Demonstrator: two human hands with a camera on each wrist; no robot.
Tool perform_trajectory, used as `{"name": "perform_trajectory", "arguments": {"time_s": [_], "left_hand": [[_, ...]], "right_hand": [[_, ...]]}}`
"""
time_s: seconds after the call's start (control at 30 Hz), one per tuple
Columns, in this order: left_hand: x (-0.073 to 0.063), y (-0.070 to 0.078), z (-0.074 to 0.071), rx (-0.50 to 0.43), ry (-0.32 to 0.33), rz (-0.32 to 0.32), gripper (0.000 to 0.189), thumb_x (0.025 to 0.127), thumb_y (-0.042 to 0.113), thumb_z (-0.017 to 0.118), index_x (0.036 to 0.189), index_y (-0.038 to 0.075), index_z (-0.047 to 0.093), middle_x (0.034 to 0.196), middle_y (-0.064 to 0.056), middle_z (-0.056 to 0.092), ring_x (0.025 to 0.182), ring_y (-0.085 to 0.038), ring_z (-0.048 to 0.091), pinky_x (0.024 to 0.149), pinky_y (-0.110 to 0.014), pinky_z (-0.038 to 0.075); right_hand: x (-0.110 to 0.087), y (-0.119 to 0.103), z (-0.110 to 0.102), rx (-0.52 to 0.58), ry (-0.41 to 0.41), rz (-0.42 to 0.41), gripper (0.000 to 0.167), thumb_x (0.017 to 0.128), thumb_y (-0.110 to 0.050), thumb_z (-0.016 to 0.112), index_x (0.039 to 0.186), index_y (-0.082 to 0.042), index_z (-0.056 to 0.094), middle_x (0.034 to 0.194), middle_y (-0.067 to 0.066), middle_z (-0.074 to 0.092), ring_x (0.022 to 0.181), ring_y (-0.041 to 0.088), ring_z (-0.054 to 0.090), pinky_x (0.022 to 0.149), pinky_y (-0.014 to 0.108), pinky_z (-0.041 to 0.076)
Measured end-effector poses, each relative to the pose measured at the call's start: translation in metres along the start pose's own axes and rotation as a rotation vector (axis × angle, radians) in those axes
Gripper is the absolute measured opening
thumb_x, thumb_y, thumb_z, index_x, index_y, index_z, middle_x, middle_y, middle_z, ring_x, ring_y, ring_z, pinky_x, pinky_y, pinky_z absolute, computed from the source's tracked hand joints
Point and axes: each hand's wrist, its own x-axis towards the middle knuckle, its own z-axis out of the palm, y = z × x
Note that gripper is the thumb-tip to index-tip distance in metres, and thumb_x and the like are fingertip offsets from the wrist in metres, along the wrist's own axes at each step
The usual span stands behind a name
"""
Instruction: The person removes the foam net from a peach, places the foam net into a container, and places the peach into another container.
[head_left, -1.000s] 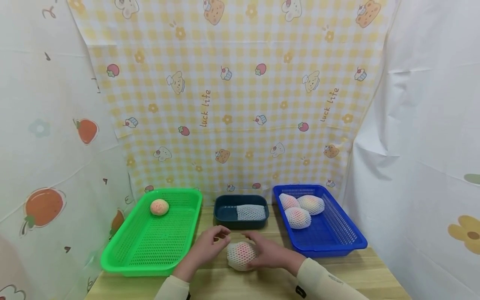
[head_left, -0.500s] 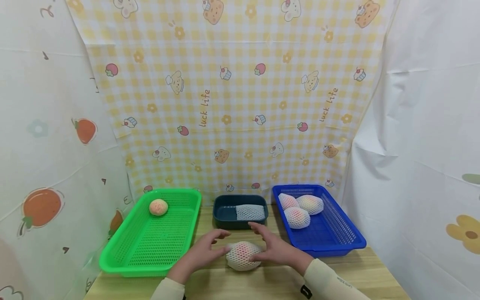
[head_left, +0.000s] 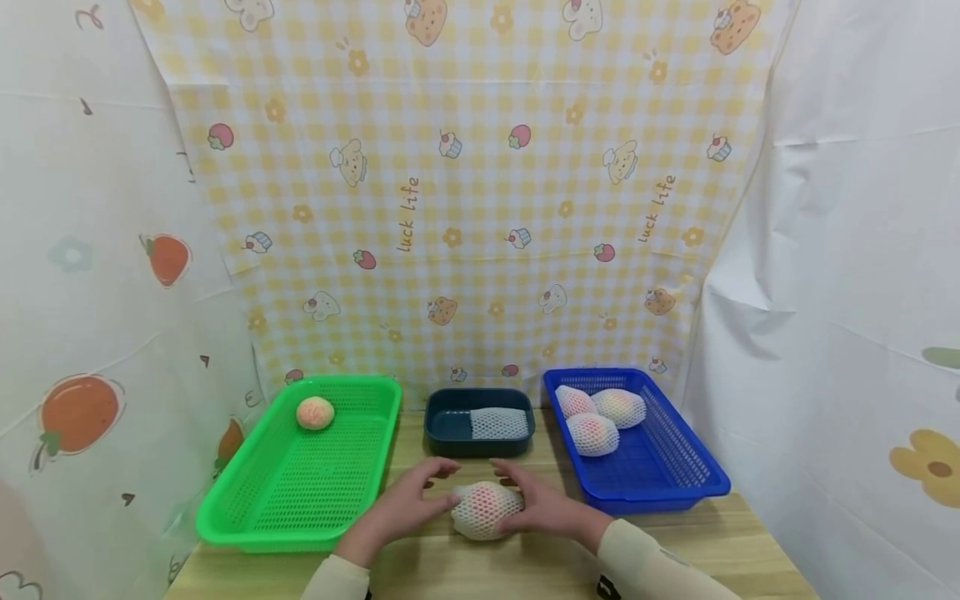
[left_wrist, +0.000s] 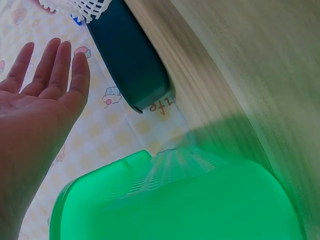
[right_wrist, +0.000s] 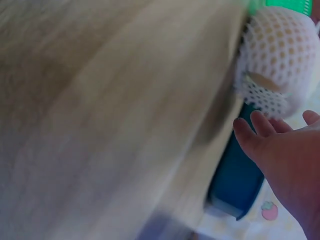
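Observation:
A peach in a white foam net [head_left: 486, 510] is on the table between the two hands. My left hand [head_left: 411, 502] is at its left side, thumb tip at the net, fingers loosely spread; in the left wrist view that hand [left_wrist: 45, 95] has extended fingers. On the other side my right hand [head_left: 546, 505] has its thumb against the net and its other fingers raised behind. The right wrist view shows the netted peach [right_wrist: 280, 50] just beyond the fingertips of the right hand [right_wrist: 285, 150], with a gap at the net's end.
A green basket [head_left: 300, 542] at left holds one bare peach [head_left: 315, 412]. Behind the hands stands a dark teal box [head_left: 480, 448] with white foam nets [head_left: 499, 423]. At right, a blue basket [head_left: 645, 500] contains three netted peaches [head_left: 592, 434]. A patterned cloth [head_left: 480, 200] hangs behind.
The left thumb has come to the net's left side. The right fingers spread away from the peach, then moved back closer. More of the net's right end shows than one second ago.

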Motion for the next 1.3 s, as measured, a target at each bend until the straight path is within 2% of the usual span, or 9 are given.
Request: {"name": "perform_trajectory", "arguments": {"time_s": [0.1, 0.2, 0.47, 0.77, 0.93, 1.07, 1.23, 1.3], "left_hand": [[0.001, -0.002, 0.000, -0.004, -0.004, 0.001, 0.049, 0.107, 0.034, 0.076, 0.146, 0.009, 0.064, 0.146, -0.012, 0.066, 0.136, -0.041, 0.061, 0.111, -0.067, 0.049], [0.001, -0.002, 0.001, -0.002, -0.005, 0.002, 0.048, 0.106, 0.034, 0.077, 0.146, 0.010, 0.064, 0.146, -0.012, 0.066, 0.136, -0.041, 0.061, 0.112, -0.067, 0.049], [0.001, -0.001, 0.000, -0.008, -0.009, -0.003, 0.045, 0.108, 0.032, 0.075, 0.144, 0.008, 0.065, 0.143, -0.014, 0.066, 0.134, -0.040, 0.062, 0.110, -0.066, 0.050], [0.001, -0.002, -0.001, -0.032, 0.027, 0.014, 0.032, 0.110, 0.024, 0.071, 0.137, 0.008, 0.068, 0.138, -0.016, 0.069, 0.127, -0.039, 0.066, 0.106, -0.066, 0.053], [0.003, -0.003, -0.001, -0.057, 0.110, 0.030, 0.024, 0.109, 0.020, 0.072, 0.129, 0.007, 0.071, 0.130, -0.008, 0.072, 0.121, -0.034, 0.069, 0.103, -0.065, 0.055], [0.005, -0.002, -0.003, -0.080, 0.169, 0.030, 0.017, 0.108, 0.019, 0.074, 0.124, 0.012, 0.073, 0.124, -0.001, 0.073, 0.116, -0.028, 0.071, 0.100, -0.062, 0.057], [0.008, 0.001, -0.005, -0.086, 0.199, 0.050, 0.014, 0.107, 0.013, 0.075, 0.120, 0.009, 0.074, 0.120, -0.006, 0.074, 0.112, -0.030, 0.072, 0.097, -0.058, 0.059], [0.008, 0.003, -0.005, -0.092, 0.201, 0.049, 0.014, 0.107, 0.010, 0.075, 0.120, 0.008, 0.073, 0.120, -0.010, 0.075, 0.111, -0.028, 0.072, 0.096, -0.053, 0.061]], "right_hand": [[0.004, 0.004, 0.006, -0.033, -0.018, -0.002, 0.103, 0.091, -0.032, 0.094, 0.173, -0.020, 0.033, 0.166, 0.012, 0.048, 0.145, 0.030, 0.054, 0.118, 0.048, 0.045], [0.007, 0.004, 0.009, -0.061, -0.029, -0.001, 0.104, 0.090, -0.033, 0.095, 0.173, -0.021, 0.034, 0.163, 0.006, 0.051, 0.139, 0.023, 0.058, 0.115, 0.044, 0.046], [0.011, 0.003, 0.019, -0.040, -0.030, 0.026, 0.092, 0.089, -0.025, 0.094, 0.167, -0.023, 0.044, 0.148, 0.003, 0.062, 0.126, 0.019, 0.063, 0.108, 0.048, 0.051], [0.013, 0.001, 0.021, -0.031, 0.044, 0.038, 0.087, 0.086, -0.024, 0.094, 0.160, -0.016, 0.050, 0.136, 0.002, 0.068, 0.117, 0.020, 0.067, 0.103, 0.051, 0.056], [0.011, -0.010, 0.011, -0.017, 0.120, 0.034, 0.081, 0.087, -0.023, 0.094, 0.156, -0.018, 0.052, 0.136, 0.008, 0.067, 0.118, 0.026, 0.066, 0.100, 0.055, 0.057], [0.010, -0.022, -0.003, 0.026, 0.142, 0.007, 0.079, 0.089, -0.022, 0.094, 0.156, -0.019, 0.052, 0.140, 0.012, 0.065, 0.122, 0.030, 0.065, 0.100, 0.056, 0.057], [0.007, -0.042, -0.020, -0.002, 0.159, -0.008, 0.082, 0.092, -0.031, 0.094, 0.161, -0.022, 0.051, 0.140, 0.010, 0.066, 0.119, 0.027, 0.067, 0.093, 0.049, 0.060], [0.005, -0.049, -0.026, -0.009, 0.166, -0.016, 0.081, 0.093, -0.033, 0.093, 0.162, -0.026, 0.052, 0.139, 0.009, 0.066, 0.117, 0.026, 0.068, 0.092, 0.046, 0.061]]}}
